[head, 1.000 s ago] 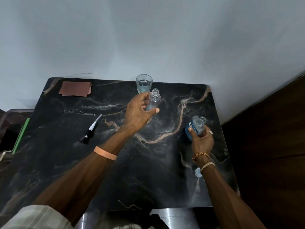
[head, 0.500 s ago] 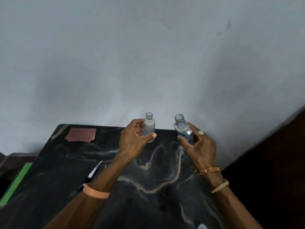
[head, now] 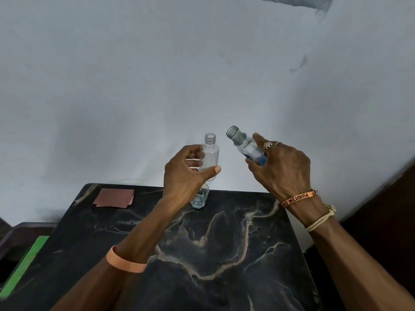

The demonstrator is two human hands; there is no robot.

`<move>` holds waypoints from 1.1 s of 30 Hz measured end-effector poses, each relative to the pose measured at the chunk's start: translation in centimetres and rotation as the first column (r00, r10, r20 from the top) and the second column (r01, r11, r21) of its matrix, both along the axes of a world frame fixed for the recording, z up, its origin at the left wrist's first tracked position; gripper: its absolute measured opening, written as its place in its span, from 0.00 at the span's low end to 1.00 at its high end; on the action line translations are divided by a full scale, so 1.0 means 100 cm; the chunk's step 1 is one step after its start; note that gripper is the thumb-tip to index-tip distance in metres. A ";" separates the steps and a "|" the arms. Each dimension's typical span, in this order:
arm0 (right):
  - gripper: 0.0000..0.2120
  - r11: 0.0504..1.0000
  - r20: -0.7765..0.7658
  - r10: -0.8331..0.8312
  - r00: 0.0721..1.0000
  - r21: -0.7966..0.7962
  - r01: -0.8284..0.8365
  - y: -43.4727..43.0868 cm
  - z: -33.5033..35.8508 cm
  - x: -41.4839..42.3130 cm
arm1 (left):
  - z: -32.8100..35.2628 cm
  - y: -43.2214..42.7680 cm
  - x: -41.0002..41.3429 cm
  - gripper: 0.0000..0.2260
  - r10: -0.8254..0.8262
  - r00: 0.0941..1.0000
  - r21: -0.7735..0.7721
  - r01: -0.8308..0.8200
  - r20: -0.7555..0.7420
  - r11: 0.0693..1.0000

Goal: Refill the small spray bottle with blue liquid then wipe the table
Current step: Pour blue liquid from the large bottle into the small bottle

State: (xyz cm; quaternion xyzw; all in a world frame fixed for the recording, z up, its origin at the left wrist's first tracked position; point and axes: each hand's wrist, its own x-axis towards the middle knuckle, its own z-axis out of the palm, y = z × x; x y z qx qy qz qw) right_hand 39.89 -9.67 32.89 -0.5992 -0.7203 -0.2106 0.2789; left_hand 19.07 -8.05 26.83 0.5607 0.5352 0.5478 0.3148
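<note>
Two bottles are up in the air, both uncapped, held over the far edge of the bench (head: 224,243). The left hand (head: 184,176) has the small bottle (head: 210,153) upright. Its thumb lies across the front near the base and its fingers curl round the back, with the threaded neck standing clear above the grip. The right hand (head: 283,167) is wrapped round the refill bottle (head: 243,142), which leans neck-first to the left. Its open mouth sits just beside the small bottle's mouth and a touch higher, and the two are not touching. Blue liquid (head: 261,160) sits low in the refill bottle, down by the palm. Under the left hand a glass (head: 199,199) stands on the bench near the far edge, partly hidden by the wrist. A brown cloth (head: 114,197) lies flat at the far-left corner, well apart from the hands. A green strip (head: 24,263) shows off the bench's left edge. There's an orange band (head: 125,263) on the left wrist. The right hand wears a ring (head: 267,145), with a lettered bracelet (head: 298,197) and a pale cord (head: 321,218) on the wrist. A grey wall (head: 157,75) stands behind it all.
</note>
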 end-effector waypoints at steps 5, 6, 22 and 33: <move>0.26 0.995 0.097 -0.030 0.995 0.093 0.021 -0.001 0.014 0.000 | 0.005 -0.004 0.005 0.28 -0.013 1.000 0.030 0.013 0.003 0.999; 0.26 0.994 0.120 -0.039 0.992 0.106 0.026 -0.001 0.017 0.001 | 0.006 -0.005 0.006 0.28 -0.017 1.000 0.035 0.017 0.006 0.999; 0.26 0.982 0.252 -0.042 0.967 0.187 -0.007 -0.002 0.031 0.008 | 0.018 -0.009 0.015 0.24 -0.038 0.999 0.068 0.038 -0.009 0.997; 0.25 0.982 0.285 -0.052 0.957 0.189 -0.003 -0.004 0.035 0.010 | 0.018 -0.010 0.018 0.24 -0.049 0.999 0.059 0.050 -0.014 0.997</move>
